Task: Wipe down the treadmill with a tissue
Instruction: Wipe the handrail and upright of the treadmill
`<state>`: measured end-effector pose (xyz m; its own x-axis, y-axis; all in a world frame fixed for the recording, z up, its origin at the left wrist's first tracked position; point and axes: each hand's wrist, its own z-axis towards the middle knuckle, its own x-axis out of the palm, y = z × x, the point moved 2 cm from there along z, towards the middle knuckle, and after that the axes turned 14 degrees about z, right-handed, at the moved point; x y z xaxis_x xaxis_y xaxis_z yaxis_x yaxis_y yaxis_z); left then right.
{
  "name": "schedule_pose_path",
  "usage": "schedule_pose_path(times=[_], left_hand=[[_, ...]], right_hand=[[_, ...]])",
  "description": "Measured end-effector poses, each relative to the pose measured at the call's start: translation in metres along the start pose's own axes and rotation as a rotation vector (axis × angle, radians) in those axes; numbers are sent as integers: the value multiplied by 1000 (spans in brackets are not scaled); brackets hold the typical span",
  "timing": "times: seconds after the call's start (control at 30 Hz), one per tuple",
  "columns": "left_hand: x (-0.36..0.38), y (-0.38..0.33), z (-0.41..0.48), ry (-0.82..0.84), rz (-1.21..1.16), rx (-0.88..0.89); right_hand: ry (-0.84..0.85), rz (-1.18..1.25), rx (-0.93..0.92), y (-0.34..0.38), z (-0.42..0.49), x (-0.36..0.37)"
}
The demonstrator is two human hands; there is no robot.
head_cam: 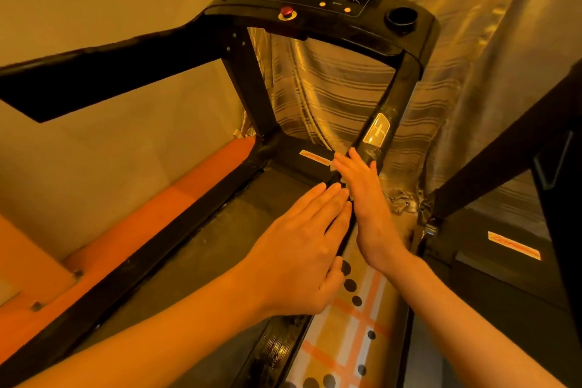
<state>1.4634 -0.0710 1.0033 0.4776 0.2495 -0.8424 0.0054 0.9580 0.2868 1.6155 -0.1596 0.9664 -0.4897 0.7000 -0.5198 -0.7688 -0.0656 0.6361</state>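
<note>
We see both hands low on the right post (397,88) of the treadmill (302,20), about 4 o'clock from the middle. The right hand (362,189) lies flat on it, fingers straight and together, over a mostly hidden white tissue (345,182). The left hand (302,239), at 6 o'clock, fingers straight and close together, touches beside it.

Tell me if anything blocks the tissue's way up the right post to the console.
Nothing visible does. The white tissue sits under the right hand at the foot of the black upright post; only a flat shiny badge lies on it below the black console.
</note>
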Motion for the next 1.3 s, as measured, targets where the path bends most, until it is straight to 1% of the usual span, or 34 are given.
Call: schedule_pose_path(times=[0.03,0.1,0.23,0.3,0.37,0.43,0.5,0.6,0.67,0.73,0.83,0.9,1.0,1.07,1.13,1.2,1.27,1.3], left_hand=[[0,0,0,-3,-21,-5],[2,-2,-1,-8,-53,-17],[4,-3,0,-5,-68,-39],[3,-4,0,-10,-52,-53],[3,-4,1,-17,-51,-61],[3,-5,1,-31,-65,-71],[5,-5,0,-42,-59,-70],[7,-4,-1,-55,-40,-68],[9,-5,-1,-68,-39,-71],[9,-6,-1,-83,-57,-70],[11,-5,-2,-101,-55,-62],[12,-5,-2,-99,-26,-53],[13,-4,-2,-78,-8,-46],[13,-5,-2,-88,-5,-48],[13,-5,-2,-93,-23,-51],[14,-5,-2,-99,-31,-59],[17,-6,-2,-89,-39,-46],[18,-5,-3,-84,-36,-42]], right_hand=[[-4,44,-4,4,-15,3],[14,41,-6,-6,-24,0],[60,-128,0,-35,40,-27],[77,-170,-33,-27,49,-24],[91,-160,-50,-9,24,-12],[104,-107,-29,7,-8,-4],[121,-132,1,2,-13,-10],[122,-200,53,-25,32,-31],[140,-248,58,-24,54,-31],[152,-252,37,-5,44,-22],[159,-186,49,14,-6,-13],[141,-228,59,-1,-9,-23],[110,-296,131,-34,41,-45],[143,-312,89,-28,60,-42],[206,-306,19,-5,41,-29],[293,-244,-45,14,17,-19],[367,-322,-117,8,24,-31],[403,-379,-93,1,36,-38]])
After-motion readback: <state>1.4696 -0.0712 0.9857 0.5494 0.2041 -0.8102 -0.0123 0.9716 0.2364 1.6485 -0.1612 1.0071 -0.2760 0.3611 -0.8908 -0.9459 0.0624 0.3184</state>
